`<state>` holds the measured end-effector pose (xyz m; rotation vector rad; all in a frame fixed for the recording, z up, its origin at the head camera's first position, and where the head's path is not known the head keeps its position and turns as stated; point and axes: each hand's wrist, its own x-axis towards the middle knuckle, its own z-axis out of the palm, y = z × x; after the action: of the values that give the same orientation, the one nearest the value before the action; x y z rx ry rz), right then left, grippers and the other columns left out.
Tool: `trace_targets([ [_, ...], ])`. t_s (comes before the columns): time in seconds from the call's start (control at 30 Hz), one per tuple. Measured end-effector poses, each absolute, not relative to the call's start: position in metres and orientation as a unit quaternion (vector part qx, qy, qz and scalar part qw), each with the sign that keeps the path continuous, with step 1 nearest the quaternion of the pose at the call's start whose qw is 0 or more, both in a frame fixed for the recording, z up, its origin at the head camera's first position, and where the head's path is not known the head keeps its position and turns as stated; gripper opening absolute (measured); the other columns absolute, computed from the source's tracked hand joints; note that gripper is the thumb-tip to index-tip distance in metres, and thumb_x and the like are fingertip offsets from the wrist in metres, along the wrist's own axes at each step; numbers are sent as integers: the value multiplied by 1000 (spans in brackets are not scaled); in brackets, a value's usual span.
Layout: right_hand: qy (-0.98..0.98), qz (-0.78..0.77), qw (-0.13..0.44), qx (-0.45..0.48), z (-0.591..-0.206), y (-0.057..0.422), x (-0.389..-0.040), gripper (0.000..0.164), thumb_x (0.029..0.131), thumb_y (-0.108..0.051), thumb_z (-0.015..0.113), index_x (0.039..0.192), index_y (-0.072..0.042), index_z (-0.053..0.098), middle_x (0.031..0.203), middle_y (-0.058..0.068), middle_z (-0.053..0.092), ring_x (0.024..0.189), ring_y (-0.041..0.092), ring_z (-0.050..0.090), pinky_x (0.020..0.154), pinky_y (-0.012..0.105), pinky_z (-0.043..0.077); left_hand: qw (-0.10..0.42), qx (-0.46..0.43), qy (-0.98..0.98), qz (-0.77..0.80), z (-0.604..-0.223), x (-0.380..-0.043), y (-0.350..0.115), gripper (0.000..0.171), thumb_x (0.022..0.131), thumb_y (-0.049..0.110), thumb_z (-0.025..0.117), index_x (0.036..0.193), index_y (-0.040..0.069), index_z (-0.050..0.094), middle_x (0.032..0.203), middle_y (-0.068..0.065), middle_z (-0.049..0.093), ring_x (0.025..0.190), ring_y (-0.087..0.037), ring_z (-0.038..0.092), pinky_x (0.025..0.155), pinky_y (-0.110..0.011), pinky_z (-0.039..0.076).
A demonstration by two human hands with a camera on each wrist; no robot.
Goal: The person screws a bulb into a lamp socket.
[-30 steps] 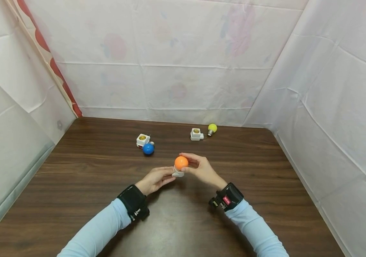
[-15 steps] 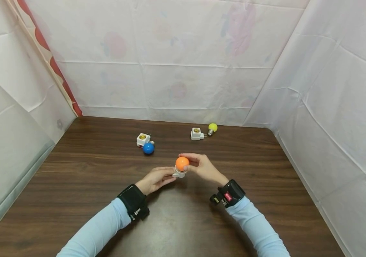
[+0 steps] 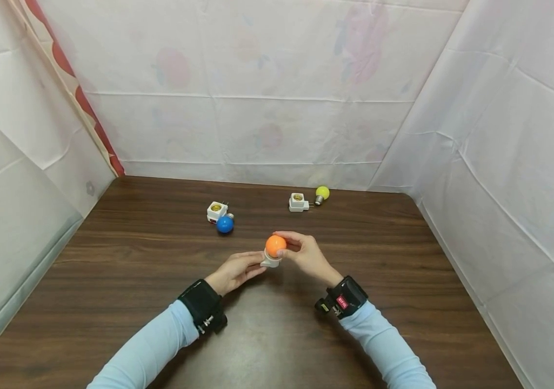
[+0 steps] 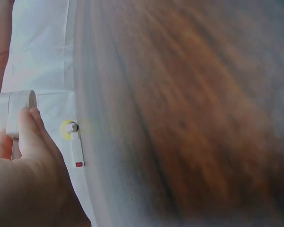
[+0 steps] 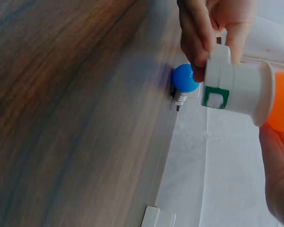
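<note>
My left hand (image 3: 238,272) grips the flat plug end of a white plug-in bulb socket (image 3: 271,263), raised over the table. An orange light bulb (image 3: 275,245) sits in the socket's round mouth, its metal base hidden. Around the orange bulb are the thumb and fingers of my right hand (image 3: 308,256). In the right wrist view the socket (image 5: 248,90) lies sideways across the picture, with a green-framed white switch (image 5: 215,100) on its side. The left wrist view shows the left fingers (image 4: 31,130) on the socket's base.
Farther back on the brown table (image 3: 160,259), a blue bulb (image 3: 225,224) lies against a second white socket (image 3: 216,210). Behind and to the right, a third socket (image 3: 298,203) lies beside a yellow bulb (image 3: 322,193). White cloth (image 3: 257,129) walls the table's back and sides.
My right wrist tilts slightly up and to the right, then back, with the fingers staying on the orange bulb. The bulb and socket dip a little and rise again. My left hand barely moves.
</note>
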<state>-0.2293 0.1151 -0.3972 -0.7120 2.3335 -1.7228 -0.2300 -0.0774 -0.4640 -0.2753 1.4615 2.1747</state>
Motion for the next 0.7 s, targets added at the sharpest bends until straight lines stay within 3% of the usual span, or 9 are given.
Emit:
trace_targets([
  [0.23,792,-576,2,-202,-423,113,-237,45,75,-15,74,116,-4,62,112,12,64,103,21,61,89,28,53,240,-98,532,806,-463,-229,-76,43,93,3,50,131,-12,38,118,-15,52,87,-10,60,87,-22,53],
  [0.37,792,-571,-20,-216,-428,114,-237,47,75,-21,75,117,-4,61,112,10,64,103,19,61,89,26,53,241,-99,532,805,-462,-228,-76,43,93,3,50,131,-12,38,119,-15,52,87,-10,60,87,-22,53],
  [0.53,785,-573,2,-235,-425,117,-238,50,76,-19,74,120,-3,59,117,12,62,106,22,60,90,27,52,249,-98,532,803,-460,-228,-77,43,93,3,50,131,-12,38,118,-15,53,88,-10,60,87,-22,53],
  [0.7,771,-572,55,-273,-415,124,-239,52,80,-9,70,128,-5,52,129,12,54,117,24,53,99,33,46,264,-92,532,799,-458,-227,-79,42,92,2,51,130,-12,40,106,-9,59,87,-11,61,85,-23,55],
])
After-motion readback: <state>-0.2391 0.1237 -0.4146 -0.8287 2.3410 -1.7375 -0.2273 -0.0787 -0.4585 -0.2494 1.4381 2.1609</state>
